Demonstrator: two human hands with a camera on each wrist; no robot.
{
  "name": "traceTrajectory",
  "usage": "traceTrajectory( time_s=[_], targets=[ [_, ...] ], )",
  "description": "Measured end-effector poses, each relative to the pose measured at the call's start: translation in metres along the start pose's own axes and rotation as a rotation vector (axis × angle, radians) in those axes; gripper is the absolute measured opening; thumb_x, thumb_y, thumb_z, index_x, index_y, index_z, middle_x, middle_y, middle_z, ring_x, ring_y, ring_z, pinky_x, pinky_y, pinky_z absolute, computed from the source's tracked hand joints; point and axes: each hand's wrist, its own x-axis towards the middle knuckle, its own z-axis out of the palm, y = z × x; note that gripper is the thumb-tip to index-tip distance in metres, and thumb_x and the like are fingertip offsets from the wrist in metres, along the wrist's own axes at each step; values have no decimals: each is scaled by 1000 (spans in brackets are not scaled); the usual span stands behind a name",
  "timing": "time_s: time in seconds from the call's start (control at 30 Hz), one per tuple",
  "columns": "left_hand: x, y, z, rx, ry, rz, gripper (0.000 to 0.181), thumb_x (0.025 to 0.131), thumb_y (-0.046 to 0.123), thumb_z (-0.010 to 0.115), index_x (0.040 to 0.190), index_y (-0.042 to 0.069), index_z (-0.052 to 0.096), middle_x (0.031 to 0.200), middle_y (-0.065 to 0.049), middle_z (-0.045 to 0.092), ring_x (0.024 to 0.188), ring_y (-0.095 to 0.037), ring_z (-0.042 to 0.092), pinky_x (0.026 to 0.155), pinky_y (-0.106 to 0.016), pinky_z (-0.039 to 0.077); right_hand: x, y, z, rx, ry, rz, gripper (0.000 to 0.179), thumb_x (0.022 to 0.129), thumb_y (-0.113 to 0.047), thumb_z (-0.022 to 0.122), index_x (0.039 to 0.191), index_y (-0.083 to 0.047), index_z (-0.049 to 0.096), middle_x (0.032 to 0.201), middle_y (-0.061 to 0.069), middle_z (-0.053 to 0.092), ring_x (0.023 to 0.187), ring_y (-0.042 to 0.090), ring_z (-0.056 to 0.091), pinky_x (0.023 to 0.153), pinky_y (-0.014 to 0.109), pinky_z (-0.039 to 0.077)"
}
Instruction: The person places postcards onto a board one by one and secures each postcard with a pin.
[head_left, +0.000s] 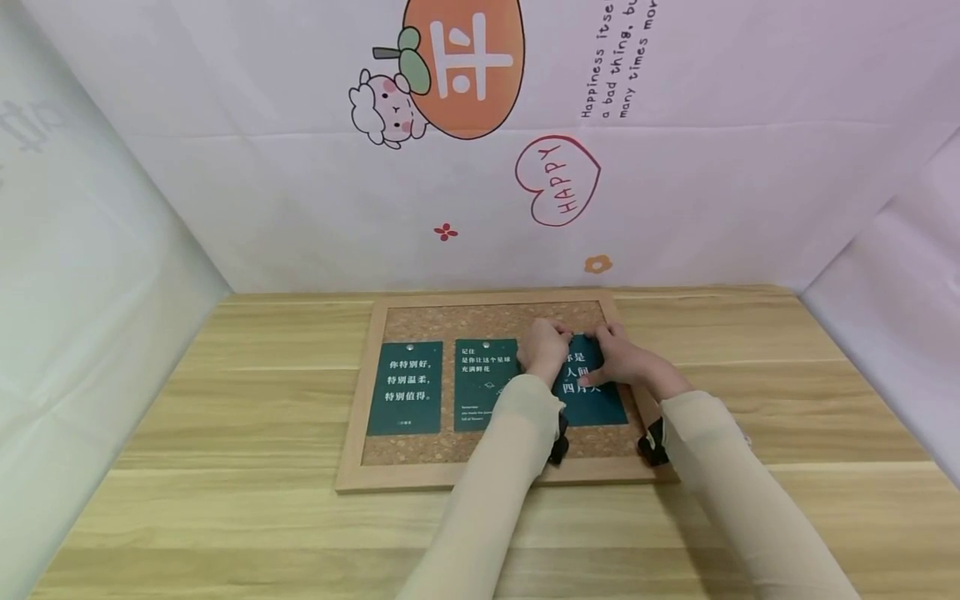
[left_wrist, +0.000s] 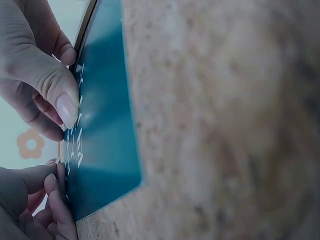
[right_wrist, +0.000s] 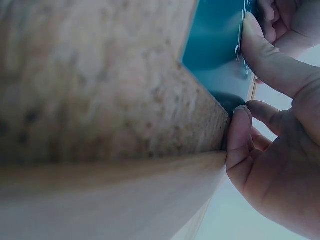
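Note:
A dark green card with white Chinese characters lies at the right of a wood-framed corkboard. Over the card's upper left part, my left hand has its fingers bunched at the top edge; anything between the fingertips is hidden. My right hand holds the card's upper right part, its thumb on the printed face and other fingers at the top corner. In the left wrist view, both hands meet the card close together.
Two similar green cards, the left card and the middle card, each have a round silvery pin near the top. The board lies on a wood-grain table, before a printed white backdrop.

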Motion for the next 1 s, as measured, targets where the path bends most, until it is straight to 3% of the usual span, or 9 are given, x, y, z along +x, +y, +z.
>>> traceTrajectory(
  time_s=[0.47, 0.83, 1.0],
  targets=[
    [-1, -2, -2, -66, -11, -7, 13, 90, 22, 66, 89, 13, 76, 92, -3, 73, 85, -21, 64, 86, -41, 46, -1, 1, -1, 13, -7, 14, 82, 87, -21, 71, 144, 8, 20, 142, 31, 10, 124, 46, 25, 110, 59, 27],
    [1, -5, -1, -90, -3, 16, 13, 89, 21, 67, 89, 11, 76, 92, -5, 73, 81, -20, 65, 76, -36, 52, 0, 1, 1, -2, -4, 15, 83, 86, -21, 71, 144, 9, 20, 141, 31, 12, 125, 47, 25, 111, 61, 25],
    [0, -6, -2, -115, -6, 33, 14, 89, 20, 67, 88, 9, 76, 90, -7, 74, 76, -20, 66, 65, -31, 51, 1, 3, 2, 5, -5, 16, 82, 87, -20, 71, 145, 8, 20, 142, 30, 11, 126, 47, 24, 111, 61, 25]
  ],
)
